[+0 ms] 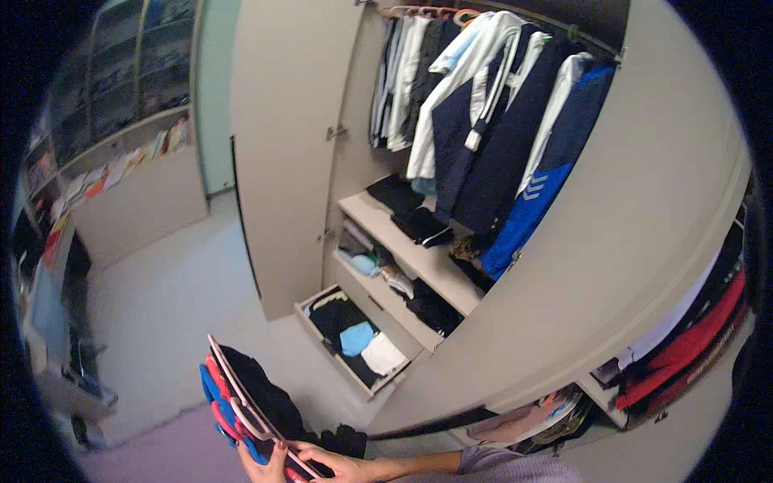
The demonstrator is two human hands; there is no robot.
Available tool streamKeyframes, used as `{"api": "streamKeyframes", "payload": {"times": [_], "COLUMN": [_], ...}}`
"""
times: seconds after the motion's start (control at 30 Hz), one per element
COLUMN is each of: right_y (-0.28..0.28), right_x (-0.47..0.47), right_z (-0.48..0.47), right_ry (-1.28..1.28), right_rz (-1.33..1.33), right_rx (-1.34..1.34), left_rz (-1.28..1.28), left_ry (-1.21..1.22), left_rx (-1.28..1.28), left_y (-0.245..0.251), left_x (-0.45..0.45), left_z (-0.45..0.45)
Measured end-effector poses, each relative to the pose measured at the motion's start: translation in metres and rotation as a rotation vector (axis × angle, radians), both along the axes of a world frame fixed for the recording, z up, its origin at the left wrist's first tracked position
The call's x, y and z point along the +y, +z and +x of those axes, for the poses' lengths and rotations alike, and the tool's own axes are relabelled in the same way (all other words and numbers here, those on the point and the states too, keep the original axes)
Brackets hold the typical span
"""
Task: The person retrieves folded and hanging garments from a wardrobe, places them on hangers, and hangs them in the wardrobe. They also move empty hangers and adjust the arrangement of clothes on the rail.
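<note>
At the lower middle, my left hand [264, 463] grips a bundle of plastic clothes hangers [241, 401], pink, red and blue, near their lower part. Close by on the right, my right hand [329, 463] has its fingers on the pink hanger of the same bundle. A black garment [259, 380] lies behind the hangers; whether it hangs on them I cannot tell.
An open wardrobe holds hanging clothes [471, 121] and shelves [416, 253] with folded garments. Its pulled-out drawer [338, 362] contains black, light-blue and white clothing. The left door [290, 151] and the right door [580, 259] stand open. More clothes [682, 344] hang at right; a desk [139, 205] stands left.
</note>
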State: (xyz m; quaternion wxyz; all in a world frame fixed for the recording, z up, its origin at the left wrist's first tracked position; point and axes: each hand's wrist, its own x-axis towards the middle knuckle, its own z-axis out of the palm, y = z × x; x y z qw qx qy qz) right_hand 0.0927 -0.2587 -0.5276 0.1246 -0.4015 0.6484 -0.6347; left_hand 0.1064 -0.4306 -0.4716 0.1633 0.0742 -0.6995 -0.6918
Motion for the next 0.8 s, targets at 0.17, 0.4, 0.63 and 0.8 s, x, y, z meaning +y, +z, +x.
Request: {"api": "streamKeyframes", "payload": {"times": [0.17,0.4,0.63,0.8], "right_y": [-0.018,-0.044,-0.001,0.07], "right_x": [-0.004,-0.037,-0.006,0.053], "right_z": [0.008,-0.03,-0.129,-0.189], "right_ry": [-0.134,-0.325,-0.656,-0.788], "right_rz": [-0.013,-0.073,-0.18,-0.468], "right_rx": [-0.112,-0.289,-0.055,-0.196], "left_rz": [0.144,0.1,0.099,0.033], "left_ry": [-0.14,-0.281,-0.298,-0.398], "left_rx": [-0.066,-0.067,-0.097,-0.101], "left_y": [0.003,-0.024,-0.006,0.025], "left_x": [-0.006,-0.042,-0.035,-0.022], "left_z": [-0.004,-0.08,-0.179,-0.265]}}
